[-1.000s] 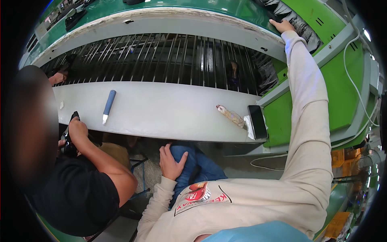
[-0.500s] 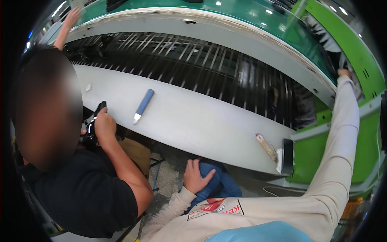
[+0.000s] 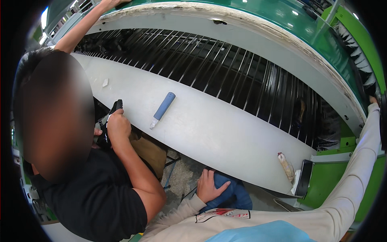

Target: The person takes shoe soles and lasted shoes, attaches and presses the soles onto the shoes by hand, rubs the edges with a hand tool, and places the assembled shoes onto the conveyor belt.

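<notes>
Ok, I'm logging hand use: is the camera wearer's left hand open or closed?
Open: the left hand rests over the blue jeans, its thumb stretched away from the fingers, and no held object shows.

I'm seeing the green belt (image 3: pixel 278 14) shining, smooth and glossy, while its pale edge (image 3: pixel 225 12) is looking rough and worn. Metal rods (image 3: pixel 225 76) are gleaming beneath. The white worktop (image 3: pixel 225 137) is reading smooth, with a soft sheen. The blue handle (image 3: pixel 165 106) is appearing as matt plastic. The jeans (image 3: pixel 231 195) and beige sweatshirt (image 3: pixel 302 218) are showing matt, creased cloth.
</notes>
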The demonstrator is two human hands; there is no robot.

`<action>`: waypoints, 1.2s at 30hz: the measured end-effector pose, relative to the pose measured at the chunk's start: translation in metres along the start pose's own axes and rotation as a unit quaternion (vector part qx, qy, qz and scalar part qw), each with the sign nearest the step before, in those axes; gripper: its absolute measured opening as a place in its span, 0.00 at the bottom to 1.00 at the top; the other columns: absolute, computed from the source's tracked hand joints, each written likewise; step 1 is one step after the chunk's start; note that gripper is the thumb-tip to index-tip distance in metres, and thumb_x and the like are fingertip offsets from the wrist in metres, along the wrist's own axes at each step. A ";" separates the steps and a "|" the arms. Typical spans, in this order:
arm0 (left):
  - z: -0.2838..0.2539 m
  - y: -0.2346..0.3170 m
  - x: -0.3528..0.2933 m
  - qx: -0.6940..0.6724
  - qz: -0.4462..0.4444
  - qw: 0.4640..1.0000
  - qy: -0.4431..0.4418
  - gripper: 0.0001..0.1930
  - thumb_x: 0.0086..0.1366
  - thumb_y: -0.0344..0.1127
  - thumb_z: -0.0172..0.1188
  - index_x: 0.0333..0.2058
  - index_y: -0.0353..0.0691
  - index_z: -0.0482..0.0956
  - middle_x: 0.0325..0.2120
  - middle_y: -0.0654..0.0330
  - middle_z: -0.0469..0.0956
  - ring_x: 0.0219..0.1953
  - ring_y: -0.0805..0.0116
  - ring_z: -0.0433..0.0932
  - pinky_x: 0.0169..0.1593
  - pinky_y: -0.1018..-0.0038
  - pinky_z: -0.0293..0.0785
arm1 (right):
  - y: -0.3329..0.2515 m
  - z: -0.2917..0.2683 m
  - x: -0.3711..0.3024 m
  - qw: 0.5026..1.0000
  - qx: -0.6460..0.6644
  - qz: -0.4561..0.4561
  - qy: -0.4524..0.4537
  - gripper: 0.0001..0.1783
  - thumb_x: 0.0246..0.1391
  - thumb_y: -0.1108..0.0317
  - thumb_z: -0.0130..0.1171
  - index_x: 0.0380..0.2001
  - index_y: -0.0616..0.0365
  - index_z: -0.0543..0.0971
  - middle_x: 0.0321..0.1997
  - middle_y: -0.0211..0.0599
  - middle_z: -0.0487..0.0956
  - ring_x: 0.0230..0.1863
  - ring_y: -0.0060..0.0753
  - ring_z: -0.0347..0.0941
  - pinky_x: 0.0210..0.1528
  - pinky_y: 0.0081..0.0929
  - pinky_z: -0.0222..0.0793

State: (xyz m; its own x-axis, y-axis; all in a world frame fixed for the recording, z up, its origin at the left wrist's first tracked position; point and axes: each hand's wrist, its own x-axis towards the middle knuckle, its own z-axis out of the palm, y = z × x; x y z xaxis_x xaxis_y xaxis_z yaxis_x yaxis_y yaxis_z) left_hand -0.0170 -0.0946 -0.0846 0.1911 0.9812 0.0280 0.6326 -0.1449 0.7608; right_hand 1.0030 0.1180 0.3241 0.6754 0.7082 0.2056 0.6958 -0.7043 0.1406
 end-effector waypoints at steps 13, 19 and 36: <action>-0.001 -0.010 -0.002 -0.030 0.019 0.998 0.045 0.39 0.60 0.54 0.79 0.57 0.29 0.73 0.45 0.40 0.73 0.45 0.37 0.78 0.46 0.50 0.78 | -0.030 0.028 0.030 0.998 0.054 0.023 0.027 0.45 0.56 0.37 0.61 0.66 0.63 0.79 0.73 0.56 0.76 0.78 0.55 0.68 0.79 0.44 0.62; -0.004 -0.014 -0.015 -0.001 -0.005 0.999 0.054 0.39 0.60 0.56 0.79 0.56 0.30 0.73 0.43 0.41 0.72 0.43 0.38 0.77 0.44 0.50 0.77 | -0.076 0.032 0.050 0.994 0.101 0.003 0.047 0.47 0.54 0.37 0.63 0.67 0.65 0.79 0.73 0.57 0.76 0.78 0.55 0.68 0.78 0.44 0.62; 0.001 -0.014 -0.006 -0.030 -0.008 0.999 0.027 0.43 0.59 0.56 0.79 0.60 0.31 0.70 0.48 0.40 0.72 0.50 0.37 0.77 0.48 0.49 0.78 | -0.043 0.007 0.029 0.986 0.127 0.014 0.106 0.53 0.49 0.36 0.70 0.67 0.69 0.77 0.73 0.59 0.76 0.77 0.55 0.68 0.78 0.44 0.63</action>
State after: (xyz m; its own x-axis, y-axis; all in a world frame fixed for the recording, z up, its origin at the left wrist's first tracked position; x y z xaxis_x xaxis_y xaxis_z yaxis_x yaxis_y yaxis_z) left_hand -0.0260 -0.0991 -0.0961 0.1391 0.9891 0.0491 0.5896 -0.1225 0.7984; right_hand 0.9939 0.1693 0.3171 0.6483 0.6432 0.4075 0.7339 -0.6703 -0.1096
